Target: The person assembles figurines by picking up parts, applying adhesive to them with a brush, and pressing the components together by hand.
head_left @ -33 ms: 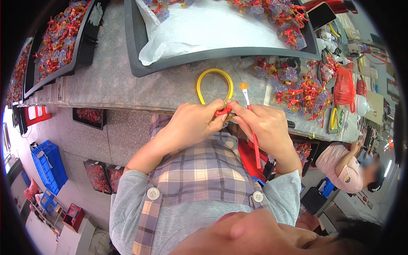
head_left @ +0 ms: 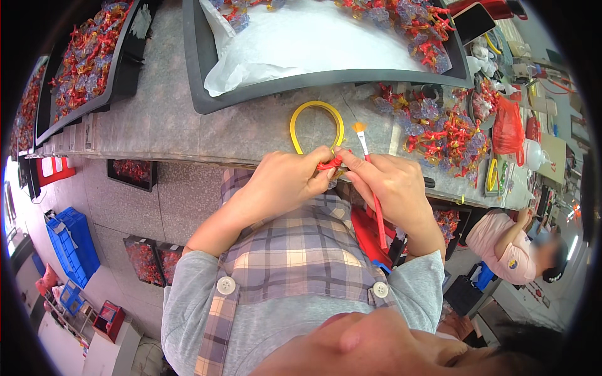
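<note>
Close to the table's front edge, my left hand [head_left: 285, 178] is closed, pinching a small red plastic figure [head_left: 330, 164] between thumb and fingers. My right hand [head_left: 396, 188] meets it from the other side, thumb and fingertips at the same piece. A flat paintbrush [head_left: 378, 219] with a red handle, white ferrule and orange bristles is also held in the right hand, bristles toward the table. The fingers cover much of the figure; a clear yellowish part shows beneath it. Just beyond the hands lies a yellow tape ring [head_left: 293, 128].
A black tray [head_left: 263, 88] with white sheeting and red, yellow and bluish pieces lies ahead. A heap of similar pieces [head_left: 448, 135] is at right, another full tray [head_left: 116, 81] at left. A dark phone [head_left: 473, 24] rests by the tray's corner. A person [head_left: 505, 244] sits at right.
</note>
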Tool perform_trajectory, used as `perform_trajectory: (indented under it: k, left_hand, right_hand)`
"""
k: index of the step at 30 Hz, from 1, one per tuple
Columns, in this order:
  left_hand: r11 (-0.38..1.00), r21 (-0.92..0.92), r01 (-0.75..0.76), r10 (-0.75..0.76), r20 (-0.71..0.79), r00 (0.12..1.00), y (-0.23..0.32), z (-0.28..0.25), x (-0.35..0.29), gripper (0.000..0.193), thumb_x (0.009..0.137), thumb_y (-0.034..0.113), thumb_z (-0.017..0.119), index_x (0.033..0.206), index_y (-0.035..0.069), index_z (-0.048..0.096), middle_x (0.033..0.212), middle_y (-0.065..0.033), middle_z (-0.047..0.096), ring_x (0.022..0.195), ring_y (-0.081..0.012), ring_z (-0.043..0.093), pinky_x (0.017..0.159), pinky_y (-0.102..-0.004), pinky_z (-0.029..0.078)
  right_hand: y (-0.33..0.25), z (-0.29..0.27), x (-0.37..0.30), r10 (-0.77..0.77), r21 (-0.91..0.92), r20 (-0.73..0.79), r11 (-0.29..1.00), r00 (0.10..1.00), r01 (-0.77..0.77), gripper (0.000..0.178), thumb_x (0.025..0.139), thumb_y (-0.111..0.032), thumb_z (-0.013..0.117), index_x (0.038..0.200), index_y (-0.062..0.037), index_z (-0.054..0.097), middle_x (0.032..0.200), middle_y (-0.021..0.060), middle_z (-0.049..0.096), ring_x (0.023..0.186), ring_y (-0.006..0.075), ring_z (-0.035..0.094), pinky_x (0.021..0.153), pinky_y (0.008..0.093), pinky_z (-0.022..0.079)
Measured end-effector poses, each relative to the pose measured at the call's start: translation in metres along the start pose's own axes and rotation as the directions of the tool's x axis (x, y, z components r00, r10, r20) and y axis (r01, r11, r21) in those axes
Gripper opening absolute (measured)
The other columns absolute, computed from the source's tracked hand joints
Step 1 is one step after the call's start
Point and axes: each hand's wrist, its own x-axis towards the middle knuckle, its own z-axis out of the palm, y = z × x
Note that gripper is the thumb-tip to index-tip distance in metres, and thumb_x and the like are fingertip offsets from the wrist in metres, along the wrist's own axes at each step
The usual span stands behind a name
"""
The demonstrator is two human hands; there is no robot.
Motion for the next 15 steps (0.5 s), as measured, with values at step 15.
perform_trajectory:
  k: [15]
  left_hand:
    - [1.0, -0.012, -0.004, 0.004, 0.004, 1.0, 0.0001, -0.0008, 0.0011, 0.02, 0.085, 0.026, 0.052, 0.095, 0.009, 0.055, 0.058, -0.0146, 0.056, 0.054, -0.0347, 0.057, 0.049, -0.0438, 0.043]
  right_hand:
    - [-0.0018, 0.0037, -0.0019, -0.011, -0.007, -0.045, 1.0, 0.999, 0.011, 0.032, 0.079, -0.024, 0.063, 0.11, -0.0158, 0.061, 0.058, 0.0002, 0.046, 0.05, 0.0143, 0.052, 0.045, 0.0282, 0.042]
